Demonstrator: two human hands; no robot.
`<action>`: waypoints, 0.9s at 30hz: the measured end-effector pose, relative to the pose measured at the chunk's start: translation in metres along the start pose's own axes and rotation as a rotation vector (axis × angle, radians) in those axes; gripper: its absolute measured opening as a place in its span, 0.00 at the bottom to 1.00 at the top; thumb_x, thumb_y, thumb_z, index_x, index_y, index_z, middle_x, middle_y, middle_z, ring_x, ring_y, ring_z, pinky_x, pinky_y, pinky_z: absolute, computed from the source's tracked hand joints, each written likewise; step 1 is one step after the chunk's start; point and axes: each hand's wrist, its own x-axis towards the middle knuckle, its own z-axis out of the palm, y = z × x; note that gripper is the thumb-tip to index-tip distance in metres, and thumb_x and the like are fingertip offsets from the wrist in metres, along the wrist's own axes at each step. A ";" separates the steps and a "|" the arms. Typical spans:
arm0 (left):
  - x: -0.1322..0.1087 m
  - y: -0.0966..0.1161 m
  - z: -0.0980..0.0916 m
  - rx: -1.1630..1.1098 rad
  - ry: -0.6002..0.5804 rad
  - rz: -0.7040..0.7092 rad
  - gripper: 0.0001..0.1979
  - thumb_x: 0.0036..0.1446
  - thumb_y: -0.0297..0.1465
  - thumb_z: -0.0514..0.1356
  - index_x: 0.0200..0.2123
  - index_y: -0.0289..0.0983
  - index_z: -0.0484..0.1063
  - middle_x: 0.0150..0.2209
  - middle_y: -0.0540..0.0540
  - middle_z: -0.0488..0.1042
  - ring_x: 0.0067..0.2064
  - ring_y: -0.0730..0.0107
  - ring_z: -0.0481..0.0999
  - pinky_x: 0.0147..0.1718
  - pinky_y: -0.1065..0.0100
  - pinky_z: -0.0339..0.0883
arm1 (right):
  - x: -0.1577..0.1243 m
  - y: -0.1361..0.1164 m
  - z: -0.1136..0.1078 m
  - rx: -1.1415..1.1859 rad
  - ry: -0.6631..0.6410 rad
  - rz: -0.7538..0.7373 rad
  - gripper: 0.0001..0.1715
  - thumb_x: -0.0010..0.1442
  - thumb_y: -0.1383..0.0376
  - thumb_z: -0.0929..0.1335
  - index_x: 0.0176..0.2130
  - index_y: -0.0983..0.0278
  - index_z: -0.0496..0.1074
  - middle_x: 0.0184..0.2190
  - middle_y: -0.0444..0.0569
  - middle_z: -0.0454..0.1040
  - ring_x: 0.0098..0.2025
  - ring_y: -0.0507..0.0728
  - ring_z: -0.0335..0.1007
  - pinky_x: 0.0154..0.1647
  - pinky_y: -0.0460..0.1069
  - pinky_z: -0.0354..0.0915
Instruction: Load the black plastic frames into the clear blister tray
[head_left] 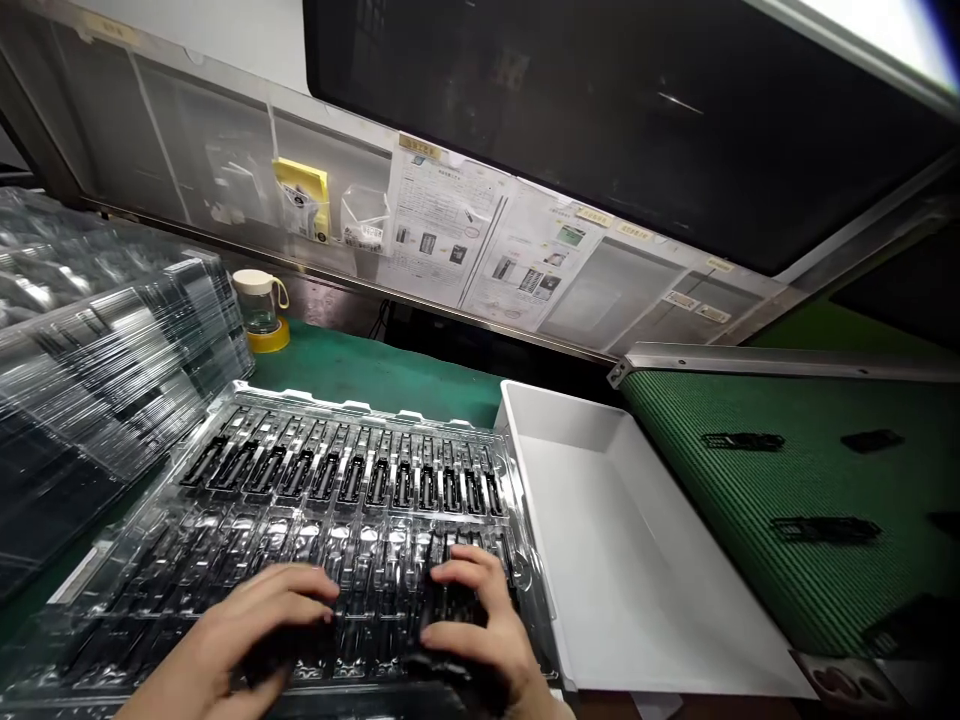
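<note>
Across the green work surface [375, 360], toward the person, lies a clear plastic tray [356, 407] moulded into narrow, glossy pockets. Along its far part runs a row of black parts [377, 483], each slim and elongated, with a raised rim around a long recess; they sit side by side, slanting more toward the left end. Nearer the person, more dark, narrow shapes show under bright glints off the plastic, but blur hides their detail.

Over the near right part of the tray, the right hand [501, 630] has its thumb and fingers bent around a dark piece [454, 603], with only a modest gap between them. That piece is black and smeared by motion, so its outline and number cannot be made out. The left hand [236, 630] is over the near left part, fingers together and curved, thumb lower down and apart from them. Something dark shows beneath its palm; whether the fingers grip it, I cannot tell.

Just beside the tray on the right stands a white bin [600, 540], smooth and rectangular. Beyond it, a ribbed green belt [712, 510] carries several dark pieces, two of them long with an openwork frame. To the left rises a stack of clear trays [142, 350], near a lidded jar [260, 310] with a yellow base.
</note>
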 end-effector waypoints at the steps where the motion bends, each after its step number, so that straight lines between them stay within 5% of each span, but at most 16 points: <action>1: 0.002 0.000 0.002 0.155 0.016 0.162 0.14 0.45 0.27 0.50 0.34 0.49 0.67 0.48 0.53 0.63 0.52 0.58 0.55 0.46 0.51 0.53 | 0.003 0.002 0.003 -0.080 -0.054 -0.039 0.12 0.48 0.62 0.64 0.37 0.55 0.66 0.44 0.48 0.57 0.50 0.64 0.44 0.47 0.62 0.47; 4: 0.012 0.001 0.015 0.484 0.021 0.448 0.21 0.40 0.20 0.50 0.33 0.51 0.67 0.53 0.53 0.56 0.54 0.55 0.48 0.45 0.46 0.50 | 0.010 0.008 0.014 -0.230 -0.242 -0.117 0.12 0.49 0.60 0.64 0.37 0.52 0.66 0.46 0.45 0.57 0.51 0.63 0.43 0.48 0.63 0.42; 9: 0.015 0.000 0.037 0.560 -0.178 0.400 0.26 0.31 0.16 0.51 0.32 0.48 0.68 0.53 0.51 0.55 0.55 0.58 0.46 0.48 0.48 0.48 | 0.006 0.021 0.016 -0.303 -0.487 -0.059 0.13 0.54 0.63 0.59 0.40 0.49 0.64 0.51 0.41 0.53 0.53 0.60 0.39 0.48 0.60 0.46; 16: 0.006 0.006 0.035 0.447 -0.177 0.250 0.16 0.36 0.35 0.61 0.34 0.49 0.67 0.52 0.52 0.57 0.54 0.55 0.50 0.48 0.48 0.49 | -0.017 0.026 -0.005 -0.311 -0.455 0.035 0.23 0.44 0.69 0.65 0.42 0.54 0.63 0.51 0.48 0.52 0.52 0.61 0.43 0.45 0.56 0.53; 22: 0.004 0.001 0.037 0.481 -0.157 0.406 0.08 0.42 0.29 0.55 0.28 0.47 0.69 0.48 0.51 0.63 0.54 0.56 0.50 0.48 0.47 0.48 | -0.022 0.029 -0.004 -0.321 -0.312 -0.035 0.17 0.47 0.75 0.60 0.38 0.61 0.65 0.45 0.53 0.59 0.47 0.57 0.52 0.41 0.51 0.59; 27: 0.011 0.002 0.040 0.460 -0.183 0.350 0.08 0.44 0.30 0.54 0.30 0.48 0.68 0.52 0.52 0.57 0.55 0.56 0.47 0.48 0.44 0.45 | -0.024 0.031 -0.010 -0.227 -0.460 0.135 0.27 0.40 0.77 0.60 0.42 0.61 0.62 0.53 0.50 0.50 0.55 0.58 0.40 0.51 0.54 0.50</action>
